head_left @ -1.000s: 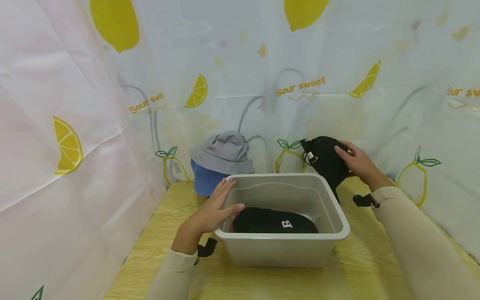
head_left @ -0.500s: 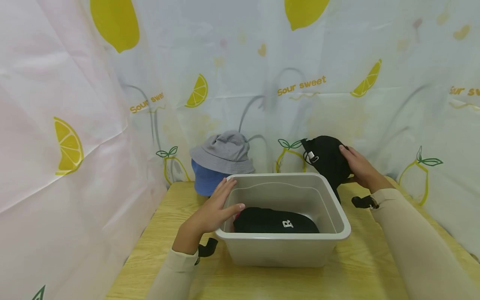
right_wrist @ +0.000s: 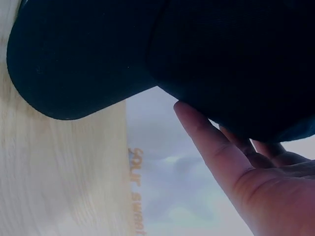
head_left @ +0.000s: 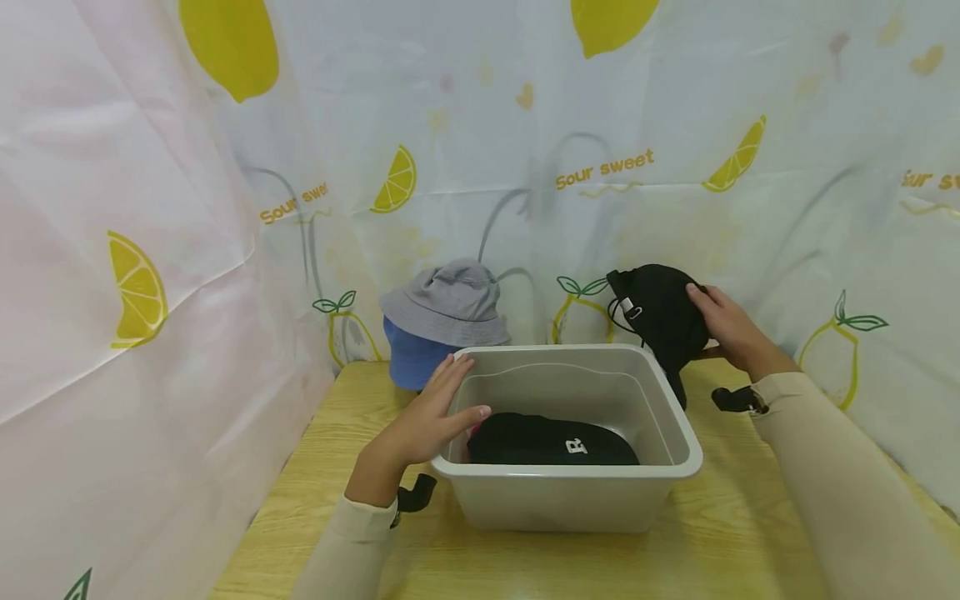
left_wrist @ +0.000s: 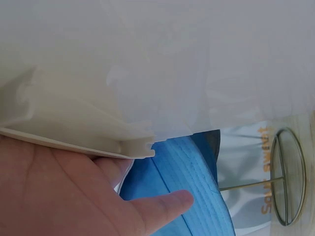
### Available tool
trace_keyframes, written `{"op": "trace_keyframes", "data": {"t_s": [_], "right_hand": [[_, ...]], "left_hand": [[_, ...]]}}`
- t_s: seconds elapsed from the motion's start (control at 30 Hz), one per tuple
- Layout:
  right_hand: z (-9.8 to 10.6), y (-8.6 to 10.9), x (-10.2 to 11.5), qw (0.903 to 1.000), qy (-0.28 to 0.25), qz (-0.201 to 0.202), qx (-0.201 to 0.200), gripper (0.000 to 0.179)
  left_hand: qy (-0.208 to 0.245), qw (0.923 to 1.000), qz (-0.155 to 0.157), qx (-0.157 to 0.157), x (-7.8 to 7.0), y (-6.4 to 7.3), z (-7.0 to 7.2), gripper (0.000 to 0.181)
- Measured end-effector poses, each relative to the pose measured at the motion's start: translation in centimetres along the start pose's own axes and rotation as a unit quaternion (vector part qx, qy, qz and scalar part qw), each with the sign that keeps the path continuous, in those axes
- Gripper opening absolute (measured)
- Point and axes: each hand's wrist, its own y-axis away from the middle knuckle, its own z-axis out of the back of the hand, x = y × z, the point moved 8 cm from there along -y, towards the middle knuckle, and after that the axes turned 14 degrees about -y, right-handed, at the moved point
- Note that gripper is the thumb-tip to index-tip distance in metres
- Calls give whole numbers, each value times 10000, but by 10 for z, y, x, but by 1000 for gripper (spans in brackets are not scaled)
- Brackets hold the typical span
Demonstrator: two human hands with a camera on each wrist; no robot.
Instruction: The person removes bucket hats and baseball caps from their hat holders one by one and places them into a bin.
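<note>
A grey plastic tub stands on the table with a black cap bearing a white letter R inside. My left hand rests along the tub's left rim, fingers extended toward the far corner and thumb over the edge. Behind the tub on the right, my right hand holds a second black cap by the side of its crown. That cap's brim points down, and a white tag and cord hang at its back opening. In the right wrist view the thumb lies at the crown's edge, other fingertips partly hidden behind it.
Behind the tub on the left, a grey bucket hat sits over a blue hat. A wire stand shows beyond the blue hat in the left wrist view. Lemon-printed curtain encloses the wooden table at back and sides.
My right hand and the second black cap have shifted slightly right and up, the cap tilting a little. My left hand and the tub stay in place.
</note>
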Motion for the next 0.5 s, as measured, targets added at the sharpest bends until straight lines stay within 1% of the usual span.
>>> {"op": "trace_keyframes", "data": {"t_s": [0.13,0.27,0.5], "right_hand": [[4,1,5,9997,197,148,-76,94],[7,4,13,9990,341,257,-121,92],[14,7,29,9960,752,419,-221,88]], "left_hand": [[2,10000,-15,18,-1,0,0,87],[20,10000,-28,24,-2,1,0,87],[13,10000,-22,3,-4,1,2,87]]}}
